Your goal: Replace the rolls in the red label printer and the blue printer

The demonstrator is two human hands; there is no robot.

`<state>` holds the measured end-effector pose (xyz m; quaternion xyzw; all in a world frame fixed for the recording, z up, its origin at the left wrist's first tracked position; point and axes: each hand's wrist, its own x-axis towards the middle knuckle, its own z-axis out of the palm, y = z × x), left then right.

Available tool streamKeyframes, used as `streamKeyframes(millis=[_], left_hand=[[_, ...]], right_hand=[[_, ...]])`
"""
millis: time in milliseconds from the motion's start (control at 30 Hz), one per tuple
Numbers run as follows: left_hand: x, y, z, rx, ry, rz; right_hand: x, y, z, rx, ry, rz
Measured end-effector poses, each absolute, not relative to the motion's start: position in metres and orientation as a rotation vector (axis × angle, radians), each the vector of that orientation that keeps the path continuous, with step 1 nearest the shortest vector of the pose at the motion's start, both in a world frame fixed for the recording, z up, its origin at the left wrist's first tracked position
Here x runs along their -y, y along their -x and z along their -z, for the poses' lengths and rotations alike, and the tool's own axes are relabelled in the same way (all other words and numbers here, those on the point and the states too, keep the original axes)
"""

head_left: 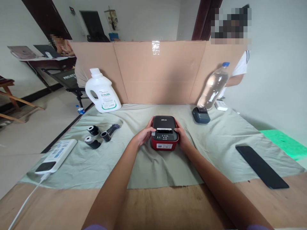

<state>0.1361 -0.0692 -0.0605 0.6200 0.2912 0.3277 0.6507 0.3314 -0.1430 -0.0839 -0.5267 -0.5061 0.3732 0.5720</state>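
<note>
A red and black label printer (164,132) stands on the green cloth (134,174) in front of me, its black lid closed. A strip of white paper shows at the slot across its top. My left hand (145,132) grips its left side, the thumb resting on the top edge. On the opposite side my right hand (181,133) holds it the same way, thumb on the top edge. Both hands are closed around the printer; the fingers behind its sides are partly hidden.
Left lie several black rolls (92,130), a bundled cable (114,128) and a white power bank (56,156). A detergent jug (102,92) and a water bottle (213,86) lean on the cardboard screen (158,73). A small dark device (200,115) and black phone (261,166) lie right. People are beyond.
</note>
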Motion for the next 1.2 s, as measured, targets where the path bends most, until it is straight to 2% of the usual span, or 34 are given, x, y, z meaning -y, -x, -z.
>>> streamKeyframes(millis=[200,533,733,933,1067,1200], left_hand=[[0.06,-0.128,0.052,-0.723,-1.612,-0.655],[0.075,-0.136,0.025,-0.697,-2.027,-0.722],[0.085,-0.131,0.035,-0.797,-1.59,-0.867],[0.101,-0.118,0.05,-0.911,-1.468,-0.902],[0.07,-0.091,0.032,-1.011,-1.408,-1.029],[0.009,-0.053,0.003,-1.092,-1.216,-1.215]], right_hand=[[0.142,-0.333,0.1,1.131,1.16,-0.766],[0.148,-0.337,0.102,1.089,1.123,-0.649],[0.179,-0.348,0.093,1.509,1.175,-0.64],[0.196,-0.315,0.088,1.632,1.4,-0.328],[0.156,-0.281,0.067,1.602,1.359,-0.355],[0.066,-0.242,0.041,1.685,1.149,-0.403]])
